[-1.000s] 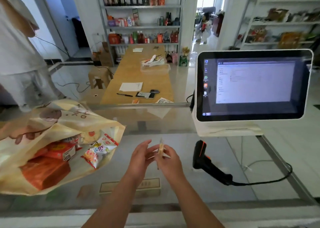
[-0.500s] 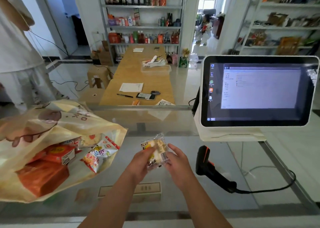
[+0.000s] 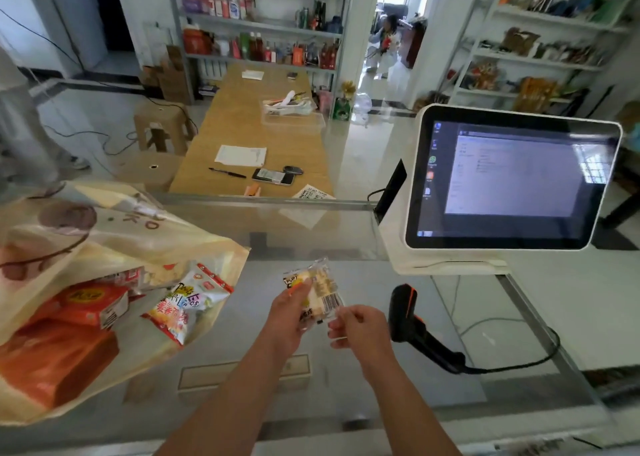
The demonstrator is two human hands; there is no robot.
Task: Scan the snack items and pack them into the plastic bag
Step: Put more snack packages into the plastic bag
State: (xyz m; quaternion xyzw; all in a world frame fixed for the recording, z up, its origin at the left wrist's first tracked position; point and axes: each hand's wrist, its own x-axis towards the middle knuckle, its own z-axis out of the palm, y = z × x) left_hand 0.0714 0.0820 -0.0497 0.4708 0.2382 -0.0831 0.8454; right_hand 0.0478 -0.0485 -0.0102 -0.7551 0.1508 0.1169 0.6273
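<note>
Lying on the glass counter (image 3: 346,403) at left: plastic bag (image 3: 114,234), mouth open, already packed with orange boxes (image 3: 59,362) and a bright pouch (image 3: 187,303). Resting at right below the till screen (image 3: 512,178), untouched: scanner (image 3: 412,317). Between them, raised: left hand (image 3: 289,320) gripping a small snack packet (image 3: 320,287), barcode up; right hand (image 3: 362,329) curled, seemingly pinching its lower corner. Still to scan and bag this one.

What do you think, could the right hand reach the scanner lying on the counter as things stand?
Probably yes. The scanner lies just right of the right hand, with nothing between them, and the left hand grips the snack packet, so the right hand seems spare.
</note>
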